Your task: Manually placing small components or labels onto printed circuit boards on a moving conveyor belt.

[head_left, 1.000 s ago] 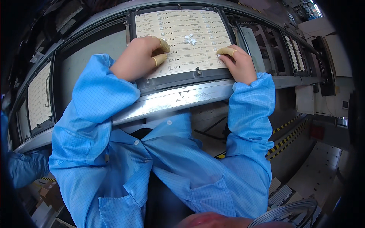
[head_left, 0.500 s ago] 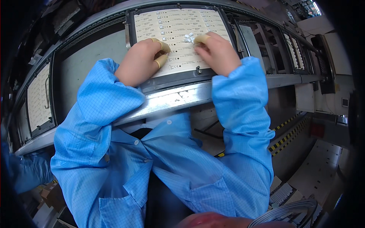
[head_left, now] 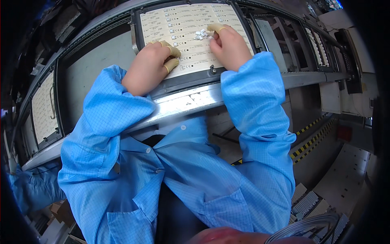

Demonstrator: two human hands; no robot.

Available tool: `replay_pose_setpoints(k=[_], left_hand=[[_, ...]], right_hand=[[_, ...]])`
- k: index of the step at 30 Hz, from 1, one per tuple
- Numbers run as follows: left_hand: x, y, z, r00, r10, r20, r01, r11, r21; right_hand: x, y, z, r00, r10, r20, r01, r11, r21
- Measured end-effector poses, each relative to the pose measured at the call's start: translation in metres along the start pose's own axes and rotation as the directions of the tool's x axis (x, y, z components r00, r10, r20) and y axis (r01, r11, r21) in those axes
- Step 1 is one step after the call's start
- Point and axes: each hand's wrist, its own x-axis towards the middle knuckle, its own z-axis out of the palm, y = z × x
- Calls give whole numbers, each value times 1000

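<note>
A cream-white printed panel point(head_left: 199, 51) lies in a black frame point(head_left: 185, 82) in front of me. My left hand point(head_left: 148, 65), with pale yellow finger cots, rests over its lower left part. Its thumb and forefinger are bent close together at the panel's surface; whatever is between their tips is too small to make out. Small white connector-like parts point(head_left: 201, 35) sit in a loose heap on the panel, right of the middle. Beside the heap is my right hand point(head_left: 231, 46), its cot-covered forefinger stretched over the parts and apart from the thumb.
The frame sits on a metal rail line point(head_left: 191, 101) running left to right. Another printed panel point(head_left: 44, 107) is at the far left, with a grey plate point(head_left: 97, 65) between. Yellow-black floor stripes point(head_left: 310, 144) show at right. A blue sleeve point(head_left: 32, 187) appears lower left.
My right hand has shifted slightly up the panel, and its forefinger has lifted and straightened, exposing more of the heap. The left hand stays nearly in place.
</note>
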Motion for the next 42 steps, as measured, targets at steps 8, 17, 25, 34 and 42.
replay_pose_setpoints(k=[8, 17, 25, 34, 42], left_hand=[[2, 5, 4, 1000, -6, -4, 6, 999, 44], [9, 17, 5, 1000, 15, 20, -20, 972, 236], [5, 10, 7, 996, 82, -34, -77, 987, 141], [6, 10, 2, 999, -52, -4, 52, 997, 52], [-1, 9, -1, 999, -54, -2, 54, 998, 40]], right_hand=[[-19, 10, -38, 988, 136, 67, -141, 987, 77], [-27, 27, -66, 953, 268, 141, -290, 943, 165], [-37, 34, -69, 889, 356, 287, -410, 899, 156], [-40, 30, -70, 983, 57, 173, -48, 997, -58], [-41, 28, -64, 982, 57, 177, -58, 998, -2]])
